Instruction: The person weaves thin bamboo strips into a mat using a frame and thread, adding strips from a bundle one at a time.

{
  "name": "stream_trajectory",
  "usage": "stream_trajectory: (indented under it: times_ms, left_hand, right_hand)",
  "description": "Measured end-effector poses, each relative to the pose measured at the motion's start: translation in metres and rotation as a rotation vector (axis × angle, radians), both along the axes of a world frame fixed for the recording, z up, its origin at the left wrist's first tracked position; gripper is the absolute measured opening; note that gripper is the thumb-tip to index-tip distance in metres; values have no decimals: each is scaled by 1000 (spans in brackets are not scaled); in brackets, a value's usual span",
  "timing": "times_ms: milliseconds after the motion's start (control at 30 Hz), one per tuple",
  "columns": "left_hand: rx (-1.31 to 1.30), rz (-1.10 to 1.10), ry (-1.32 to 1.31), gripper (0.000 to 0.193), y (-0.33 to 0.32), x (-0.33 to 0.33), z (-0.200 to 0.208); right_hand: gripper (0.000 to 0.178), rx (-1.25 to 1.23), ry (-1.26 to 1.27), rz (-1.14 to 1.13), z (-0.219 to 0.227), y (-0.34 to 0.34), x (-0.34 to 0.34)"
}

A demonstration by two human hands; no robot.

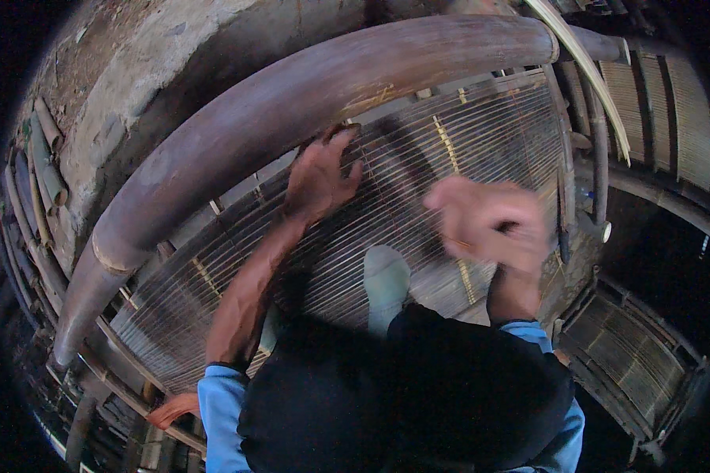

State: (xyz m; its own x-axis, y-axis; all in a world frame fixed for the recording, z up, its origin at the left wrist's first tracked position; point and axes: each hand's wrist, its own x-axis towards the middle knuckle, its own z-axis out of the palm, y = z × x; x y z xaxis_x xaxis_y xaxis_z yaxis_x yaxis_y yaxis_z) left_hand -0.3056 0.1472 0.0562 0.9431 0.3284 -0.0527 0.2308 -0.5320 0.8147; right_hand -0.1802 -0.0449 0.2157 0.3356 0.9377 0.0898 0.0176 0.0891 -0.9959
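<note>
A large brown bamboo pole [315,87] arches across the far side of a mat of thin parallel slats [402,162]. My left hand [319,177] is at the near side of the pole, over the mat, its fingers apart and thumb spread. Its fingertips are close under the pole; whether they touch it I cannot tell. My right hand [493,225] is raised above the mat's right part, curled into a fist and blurred by motion. Anything inside it is hidden. Yellowish bands [446,142] cross the slats.
My light-coloured boot [386,280] rests on the mat. An orange bundle of strands [173,410] hangs on the frame at lower left. Cut bamboo poles [43,169] lie by a concrete ledge [146,87]. A pale strip [588,71] curves at upper right, and a slatted rack [623,351] stands lower right.
</note>
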Motion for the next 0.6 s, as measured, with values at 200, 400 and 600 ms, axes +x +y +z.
stream_trajectory:
  times_ms: [200, 400, 600]
  left_hand:
    - [159, -201, -235, 47, -17, -6, 38]
    - [-113, -344, -359, 18, -27, -42, 66]
    - [-976, 455, -80, 27, -10, -151, 90]
  right_hand:
    - [12, 539, 146, 484, 86, -33, 30]
    - [22, 938, 248, 820, 119, -31, 33]
    - [43, -230, -69, -456, 11, 22, 26]
